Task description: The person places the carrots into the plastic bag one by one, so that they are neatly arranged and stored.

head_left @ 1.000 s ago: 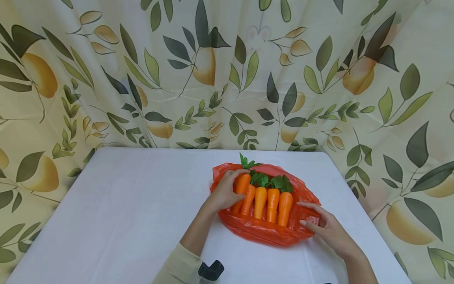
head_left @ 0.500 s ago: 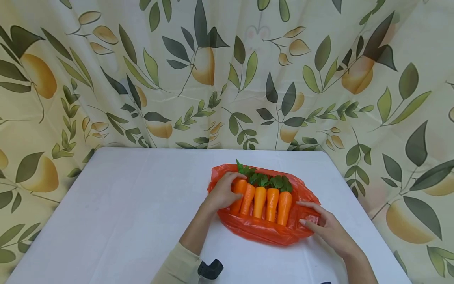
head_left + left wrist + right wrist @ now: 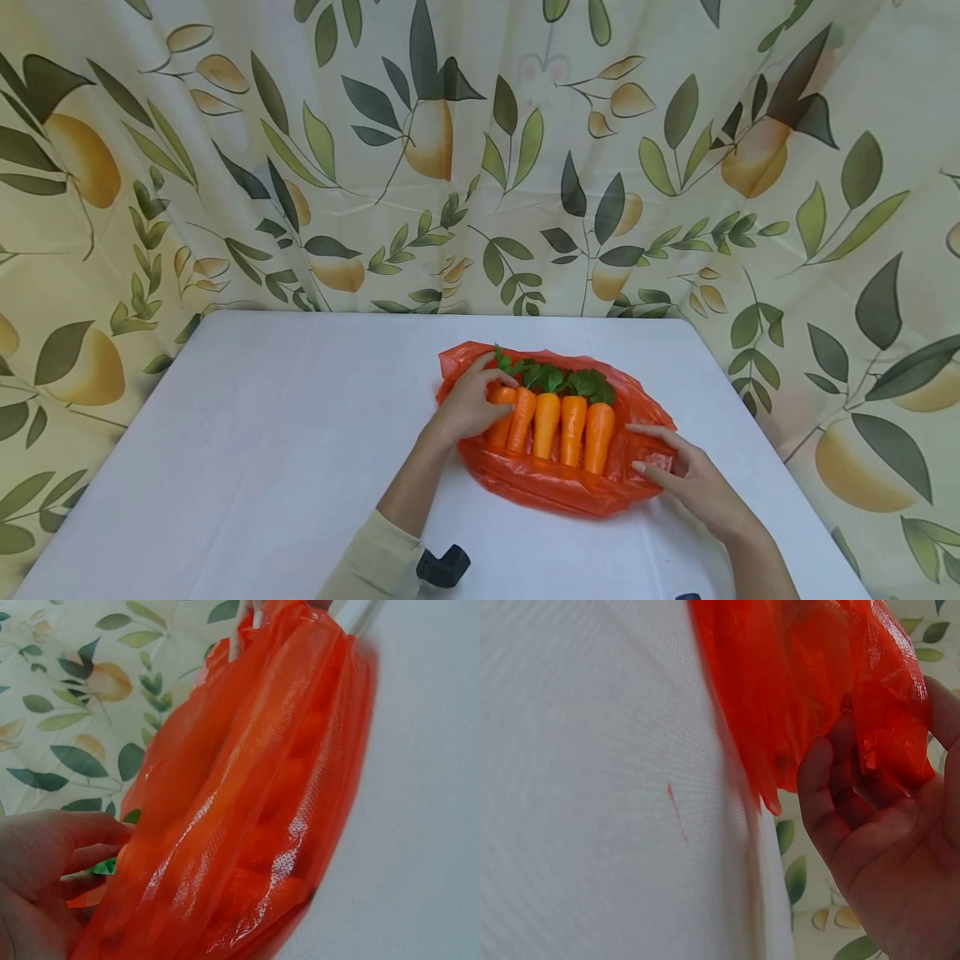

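Note:
A crinkled red plastic bag lies spread on the table, its mouth facing up. Inside it several orange carrots with green leafy tops sit side by side in a row. My left hand holds the leftmost carrot at its upper part, thumb on the near side and fingers beyond it. At the opposite end, my right hand grips the bag's edge; in the right wrist view its fingers curl against the red plastic. The carrots' lower tips are hidden by the bag's front fold.
A white cloth-covered table extends left and in front of the bag. Behind it hangs a curtain printed with leaves and fruit. A black device is worn at the left wrist.
The leftmost carrot has come down and toward me, level with the others, and its leaves sit lower in the bag. My left hand moved slightly left with it; my right hand stayed put.

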Demonstrator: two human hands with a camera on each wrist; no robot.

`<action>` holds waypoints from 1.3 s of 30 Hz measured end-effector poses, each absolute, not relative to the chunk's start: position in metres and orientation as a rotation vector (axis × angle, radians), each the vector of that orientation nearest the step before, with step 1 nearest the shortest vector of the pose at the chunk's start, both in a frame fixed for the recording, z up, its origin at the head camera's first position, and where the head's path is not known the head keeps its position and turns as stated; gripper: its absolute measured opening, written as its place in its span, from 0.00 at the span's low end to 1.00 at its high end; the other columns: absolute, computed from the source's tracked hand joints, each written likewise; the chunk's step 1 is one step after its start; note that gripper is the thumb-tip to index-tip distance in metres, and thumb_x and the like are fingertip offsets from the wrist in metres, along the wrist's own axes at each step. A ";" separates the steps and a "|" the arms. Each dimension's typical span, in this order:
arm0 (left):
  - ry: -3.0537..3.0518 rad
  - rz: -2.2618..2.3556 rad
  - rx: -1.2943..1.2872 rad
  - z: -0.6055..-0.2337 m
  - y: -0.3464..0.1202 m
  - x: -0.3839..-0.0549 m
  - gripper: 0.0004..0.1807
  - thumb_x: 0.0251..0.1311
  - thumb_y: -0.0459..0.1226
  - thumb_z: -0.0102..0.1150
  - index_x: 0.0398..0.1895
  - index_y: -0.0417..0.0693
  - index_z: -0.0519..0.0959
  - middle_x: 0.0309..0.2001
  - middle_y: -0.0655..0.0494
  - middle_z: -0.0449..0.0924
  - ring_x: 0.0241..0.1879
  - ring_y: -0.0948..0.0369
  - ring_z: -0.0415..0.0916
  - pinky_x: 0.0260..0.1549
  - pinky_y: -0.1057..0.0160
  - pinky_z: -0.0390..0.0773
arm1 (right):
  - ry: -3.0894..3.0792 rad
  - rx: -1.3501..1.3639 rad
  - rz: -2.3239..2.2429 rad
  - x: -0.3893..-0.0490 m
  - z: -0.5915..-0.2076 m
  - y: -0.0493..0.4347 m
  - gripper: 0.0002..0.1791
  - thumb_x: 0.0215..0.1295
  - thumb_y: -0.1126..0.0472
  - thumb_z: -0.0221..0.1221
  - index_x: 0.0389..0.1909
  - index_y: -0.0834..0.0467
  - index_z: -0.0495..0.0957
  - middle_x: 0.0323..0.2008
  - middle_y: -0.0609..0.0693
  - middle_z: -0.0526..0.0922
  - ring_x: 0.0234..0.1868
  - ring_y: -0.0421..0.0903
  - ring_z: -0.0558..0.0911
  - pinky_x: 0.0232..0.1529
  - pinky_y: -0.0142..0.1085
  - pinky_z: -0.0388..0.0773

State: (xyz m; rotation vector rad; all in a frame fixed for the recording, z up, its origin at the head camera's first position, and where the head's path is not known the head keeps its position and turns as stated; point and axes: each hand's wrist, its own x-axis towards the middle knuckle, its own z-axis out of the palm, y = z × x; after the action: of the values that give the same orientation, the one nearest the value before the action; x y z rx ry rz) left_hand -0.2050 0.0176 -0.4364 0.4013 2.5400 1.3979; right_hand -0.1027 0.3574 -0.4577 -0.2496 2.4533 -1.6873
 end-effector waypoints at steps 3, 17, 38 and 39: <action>2.534 1.403 0.388 -0.436 0.017 -0.206 0.12 0.63 0.34 0.70 0.49 0.52 0.86 0.80 0.53 0.53 0.76 0.45 0.54 0.62 0.41 0.73 | 2.453 -0.255 -1.687 -0.103 -0.458 0.357 0.28 0.74 0.63 0.62 0.72 0.61 0.69 0.65 0.66 0.70 0.53 0.40 0.80 0.48 0.37 0.84; 2.546 1.398 0.341 -0.443 0.015 -0.206 0.24 0.65 0.31 0.67 0.64 0.51 0.81 0.75 0.46 0.60 0.71 0.46 0.63 0.58 0.44 0.78 | 2.454 -0.283 -1.698 -0.103 -0.460 0.358 0.28 0.74 0.64 0.61 0.72 0.63 0.69 0.62 0.65 0.72 0.52 0.42 0.81 0.48 0.37 0.84; 2.600 1.323 0.313 -0.438 0.011 -0.201 0.25 0.65 0.28 0.67 0.65 0.51 0.80 0.77 0.43 0.57 0.72 0.44 0.62 0.56 0.42 0.78 | 2.461 -0.253 -1.679 -0.104 -0.459 0.355 0.27 0.75 0.63 0.61 0.72 0.61 0.69 0.64 0.65 0.70 0.53 0.41 0.80 0.48 0.36 0.84; 2.601 1.316 0.322 -0.436 0.011 -0.200 0.26 0.65 0.28 0.67 0.66 0.51 0.79 0.77 0.43 0.57 0.72 0.44 0.61 0.56 0.42 0.78 | 2.463 -0.251 -1.678 -0.104 -0.459 0.355 0.27 0.75 0.63 0.61 0.72 0.61 0.69 0.64 0.65 0.70 0.53 0.41 0.80 0.48 0.36 0.84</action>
State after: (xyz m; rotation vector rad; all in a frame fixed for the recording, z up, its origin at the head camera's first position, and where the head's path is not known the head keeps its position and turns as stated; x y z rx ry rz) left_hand -0.1998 0.0107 -0.4362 0.3217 2.6014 1.3155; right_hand -0.1038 0.3554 -0.4588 -0.2514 2.4635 -1.6781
